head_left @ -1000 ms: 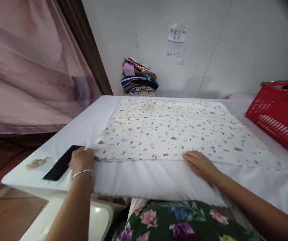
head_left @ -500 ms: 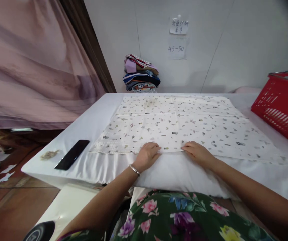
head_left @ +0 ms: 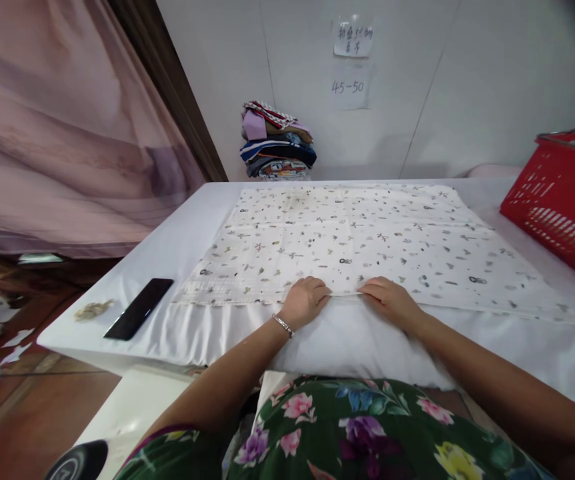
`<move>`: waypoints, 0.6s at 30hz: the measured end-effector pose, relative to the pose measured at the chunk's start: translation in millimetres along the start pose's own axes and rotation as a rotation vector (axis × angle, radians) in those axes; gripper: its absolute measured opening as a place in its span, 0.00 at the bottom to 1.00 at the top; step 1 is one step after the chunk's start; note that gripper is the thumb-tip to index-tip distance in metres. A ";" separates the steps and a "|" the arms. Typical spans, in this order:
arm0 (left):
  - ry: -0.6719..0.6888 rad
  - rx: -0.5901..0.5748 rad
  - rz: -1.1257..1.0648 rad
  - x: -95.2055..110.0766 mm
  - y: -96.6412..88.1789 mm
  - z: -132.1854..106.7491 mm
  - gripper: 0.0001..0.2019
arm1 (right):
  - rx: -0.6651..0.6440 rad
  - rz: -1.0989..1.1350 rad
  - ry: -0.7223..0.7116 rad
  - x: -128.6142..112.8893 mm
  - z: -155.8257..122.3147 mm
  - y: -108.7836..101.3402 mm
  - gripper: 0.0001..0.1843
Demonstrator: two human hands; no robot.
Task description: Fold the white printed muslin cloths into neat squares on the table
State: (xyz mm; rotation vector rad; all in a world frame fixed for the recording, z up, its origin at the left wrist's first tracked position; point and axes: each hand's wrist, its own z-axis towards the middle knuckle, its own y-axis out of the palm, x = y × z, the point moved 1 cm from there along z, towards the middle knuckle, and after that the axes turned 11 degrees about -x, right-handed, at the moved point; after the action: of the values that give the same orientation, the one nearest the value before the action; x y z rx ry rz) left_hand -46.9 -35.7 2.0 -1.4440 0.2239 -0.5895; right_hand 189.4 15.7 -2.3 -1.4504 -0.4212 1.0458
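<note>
A white cloth (head_left: 312,233) with small printed figures lies spread over the table, with crease lines running across it. At the middle of its near edge, my left hand (head_left: 306,301) is closed on the hem, a silver bracelet at its wrist. My right hand (head_left: 387,300) pinches the same edge a short way to the right. Between the two hands the hem is slightly raised and bunched into a narrow strip. The fingertips of both hands are partly hidden by the fingers and the fabric.
The white-covered table (head_left: 167,233) carries a black phone (head_left: 139,309) and a small tan bundle of string (head_left: 92,310) at left. A red basket (head_left: 562,200) stands at right. Folded fabrics (head_left: 278,141) are stacked at the back by the wall. A pink curtain (head_left: 67,133) hangs at left.
My left hand has slid right along the near edge, closer to my right hand. The hem between them is now gathered and lifted a little. The view has shifted slightly.
</note>
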 end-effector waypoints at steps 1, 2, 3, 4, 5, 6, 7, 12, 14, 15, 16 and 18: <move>-0.008 0.010 0.008 0.4 -0.9 2.0 0.11 | 0.014 0.000 -0.002 -0.2 -0.6 0.4 0.15; -0.016 0.028 0.018 0.5 -2.4 4.0 0.11 | 0.032 -0.001 -0.006 -0.6 -1.0 0.7 0.15; -0.022 0.051 0.031 0.5 -4.1 5.9 0.12 | 0.055 -0.007 -0.008 -1.0 -1.3 0.8 0.15; -0.025 0.075 0.050 0.3 -5.8 7.7 0.12 | 0.083 -0.020 -0.004 -1.4 -1.4 0.8 0.15; -0.024 0.096 0.074 -0.2 -7.2 9.2 0.12 | 0.112 -0.041 0.005 -1.8 -1.3 0.6 0.15; -0.017 0.112 0.103 -0.8 -7.8 10.4 0.12 | 0.135 -0.069 0.016 -2.2 -1.0 0.5 0.15; -0.003 0.117 0.136 -1.5 -7.6 11.0 0.12 | 0.143 -0.100 0.025 -2.4 -0.6 0.5 0.16; 0.117 0.044 0.260 -4.7 3.4 5.1 0.10 | 0.027 -0.194 -0.026 -3.0 0.7 3.4 0.17; 0.134 0.024 0.274 -4.2 7.3 1.5 0.09 | 0.016 -0.215 -0.049 -3.2 -0.2 4.8 0.16; 0.131 0.021 0.279 -3.5 8.4 0.3 0.08 | 0.012 -0.226 -0.056 -3.4 -0.9 5.5 0.16; 0.124 0.018 0.284 -2.5 8.8 -0.5 0.08 | 0.002 -0.236 -0.058 -3.6 -1.7 6.4 0.16; 0.102 0.014 0.294 0.0 8.2 -0.7 0.08 | -0.033 -0.257 -0.055 -4.2 -3.7 8.4 0.16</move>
State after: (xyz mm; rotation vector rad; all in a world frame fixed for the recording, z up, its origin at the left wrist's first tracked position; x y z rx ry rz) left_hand -45.2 -36.1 -6.0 -1.3379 0.5024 -0.4224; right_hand 187.5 8.6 -9.1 -1.3575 -0.6499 0.8762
